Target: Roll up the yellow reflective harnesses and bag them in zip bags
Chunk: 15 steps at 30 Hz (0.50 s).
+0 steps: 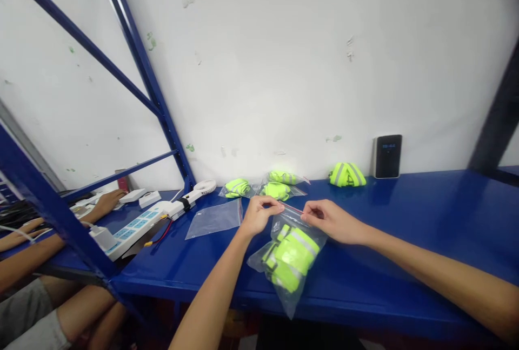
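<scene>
A clear zip bag hangs tilted over the table's front edge, its red-lined zip at the top. Inside lies a folded neon-yellow reflective vest with silver-grey strips. My left hand pinches the left end of the zip between thumb and fingers. At the right end of the same zip, my right hand pinches with its thumb and curled forefinger. Behind my hands, several bagged neon bundles lie by the wall. A flat clear bag rests left of my left hand.
One unbagged neon bundle and a black-fronted device stand against the wall. To the left are a white power strip, a small white fan and a blue rack post. Another person's hand reaches over the neighbouring table.
</scene>
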Each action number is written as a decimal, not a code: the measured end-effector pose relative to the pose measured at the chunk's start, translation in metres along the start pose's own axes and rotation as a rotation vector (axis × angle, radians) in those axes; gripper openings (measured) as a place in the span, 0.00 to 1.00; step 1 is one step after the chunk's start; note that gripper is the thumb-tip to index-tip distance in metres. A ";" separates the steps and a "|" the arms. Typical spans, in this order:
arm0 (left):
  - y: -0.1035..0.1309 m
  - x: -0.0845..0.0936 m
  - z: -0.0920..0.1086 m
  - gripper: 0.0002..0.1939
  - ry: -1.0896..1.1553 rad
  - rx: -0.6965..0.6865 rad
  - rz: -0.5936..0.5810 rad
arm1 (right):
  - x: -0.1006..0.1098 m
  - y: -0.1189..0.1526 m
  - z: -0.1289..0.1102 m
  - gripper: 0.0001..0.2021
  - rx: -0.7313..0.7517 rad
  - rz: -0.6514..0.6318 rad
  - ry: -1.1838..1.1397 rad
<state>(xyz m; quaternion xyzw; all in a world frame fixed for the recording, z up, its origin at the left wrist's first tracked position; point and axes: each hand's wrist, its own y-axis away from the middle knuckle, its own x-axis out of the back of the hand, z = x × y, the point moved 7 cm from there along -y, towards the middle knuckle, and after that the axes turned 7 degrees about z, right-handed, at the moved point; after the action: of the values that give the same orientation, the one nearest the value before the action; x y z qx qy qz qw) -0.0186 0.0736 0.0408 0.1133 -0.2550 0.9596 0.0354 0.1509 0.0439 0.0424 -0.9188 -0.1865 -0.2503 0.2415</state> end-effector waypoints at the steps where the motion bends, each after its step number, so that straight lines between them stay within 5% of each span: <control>1: 0.001 0.002 0.002 0.09 -0.005 -0.005 0.003 | 0.002 0.003 -0.001 0.14 -0.009 -0.014 0.004; 15: 0.008 0.001 -0.008 0.12 -0.112 0.004 -0.053 | 0.003 0.026 0.013 0.21 -0.032 -0.225 0.144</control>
<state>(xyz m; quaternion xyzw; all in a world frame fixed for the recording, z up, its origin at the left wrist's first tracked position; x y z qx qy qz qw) -0.0220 0.0705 0.0302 0.1737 -0.2515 0.9510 0.0461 0.1706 0.0303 0.0252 -0.8756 -0.2663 -0.3440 0.2098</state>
